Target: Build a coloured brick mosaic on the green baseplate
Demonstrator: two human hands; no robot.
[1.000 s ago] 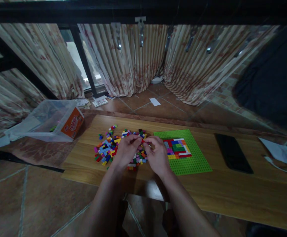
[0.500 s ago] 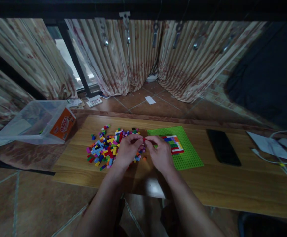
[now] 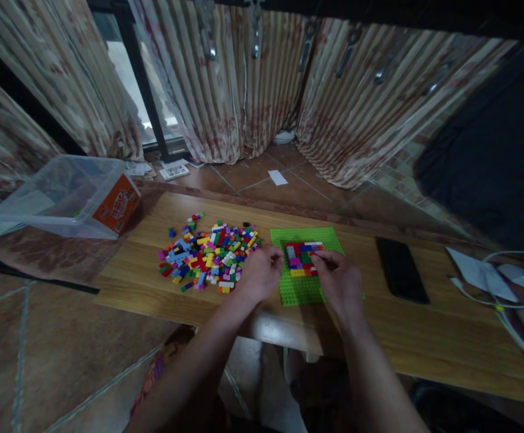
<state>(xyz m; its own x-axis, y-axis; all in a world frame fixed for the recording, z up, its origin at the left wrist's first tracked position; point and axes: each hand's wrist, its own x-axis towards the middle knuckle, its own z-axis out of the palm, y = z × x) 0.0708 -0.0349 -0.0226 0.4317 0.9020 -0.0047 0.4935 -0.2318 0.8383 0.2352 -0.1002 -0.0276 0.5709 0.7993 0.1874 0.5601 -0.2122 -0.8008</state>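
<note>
My right hand (image 3: 342,284) is over the right part of a green baseplate (image 3: 298,296), thumb and forefinger pinched on a small red toy brick (image 3: 312,254). Just under those fingertips is a block of coloured bricks (image 3: 294,263) fixed on the plate, with red, blue, green, purple and yellow showing. The fingers partly cover its right side. My left hand (image 3: 260,273) hovers by the plate's left edge with its fingers curled together; whether anything is between them is hidden. Left of it spreads a pile of loose toy bricks (image 3: 212,252).
A black phone (image 3: 401,269) lies right of the baseplate on the wooden table (image 3: 446,331). White cables (image 3: 473,293) and papers are at the right end. On the left stands a clear plastic box (image 3: 72,222) with an orange label. Curtains hang behind.
Both hands have moved right, from between the pile and the plate, and drawn apart. The red brick has gone with my right hand over the plate. The view has tilted down, and the plate sits turned differently.
</note>
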